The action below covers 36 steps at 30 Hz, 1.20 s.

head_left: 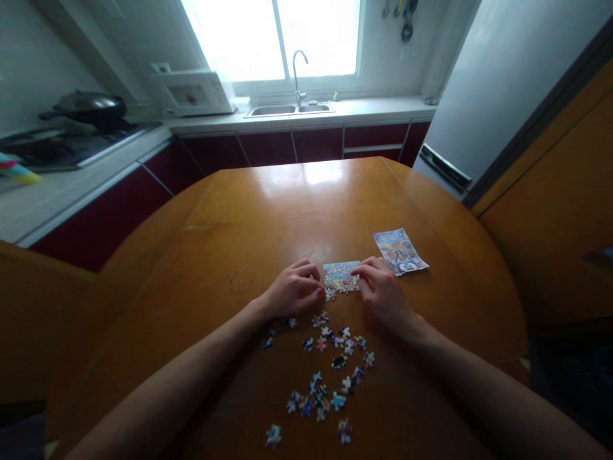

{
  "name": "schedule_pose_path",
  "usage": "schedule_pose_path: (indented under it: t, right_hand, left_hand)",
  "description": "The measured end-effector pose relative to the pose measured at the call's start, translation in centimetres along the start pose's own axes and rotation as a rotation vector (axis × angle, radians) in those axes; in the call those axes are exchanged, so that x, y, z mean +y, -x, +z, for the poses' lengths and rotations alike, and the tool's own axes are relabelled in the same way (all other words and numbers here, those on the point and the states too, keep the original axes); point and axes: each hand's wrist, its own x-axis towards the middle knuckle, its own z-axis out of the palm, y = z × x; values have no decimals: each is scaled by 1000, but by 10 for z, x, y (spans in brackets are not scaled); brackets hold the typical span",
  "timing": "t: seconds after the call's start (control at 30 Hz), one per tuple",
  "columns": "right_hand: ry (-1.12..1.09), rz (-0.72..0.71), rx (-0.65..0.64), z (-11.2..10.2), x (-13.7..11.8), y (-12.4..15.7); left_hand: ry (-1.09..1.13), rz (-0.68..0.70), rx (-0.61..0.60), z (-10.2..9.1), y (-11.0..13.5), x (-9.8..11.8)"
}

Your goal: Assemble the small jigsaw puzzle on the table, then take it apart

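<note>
A small, partly joined jigsaw puzzle (341, 278) lies on the wooden table (268, 223) between my hands. My left hand (293, 291) rests at its left edge with fingers curled and pressed against it. At the right edge sits my right hand (382, 289), fingers bent and touching the puzzle's upper right corner. Several loose puzzle pieces (325, 370) are scattered on the table nearer to me, between my forearms. A colourful printed picture card (400, 252) lies flat just right of my right hand.
Beyond the round table runs a kitchen counter with a sink and tap (292, 107) under a bright window. A microwave (194, 94) stands left of the sink, a dark wok (90, 108) on the stove further left. A refrigerator (483, 96) stands at right.
</note>
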Motion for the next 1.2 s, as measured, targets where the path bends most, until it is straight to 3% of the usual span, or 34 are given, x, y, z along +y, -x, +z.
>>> schedule_pose_path:
  t: [0.3,0.47,0.67,0.83,1.03,1.2]
  right_hand:
    - [30,46,-15,-5,0,-2]
    - [29,97,-207,0,-7,6]
    - [192,8,-449,4,-20,15]
    - [326,-52,-542,4,-29,19]
    - [360,-42,-567,3,-34,21]
    - [291,135,-340,-3,-28,15]
  left_hand:
    - [-23,89,-65,-2,-3,6]
    - [-42,120,-38,1,-3,4]
    - [-48,116,-28,2,-3,3]
    - [-64,125,-43,1,-4,5]
    - [-22,99,-42,2,-2,2]
    - [-45,47,70,0,-1,-1]
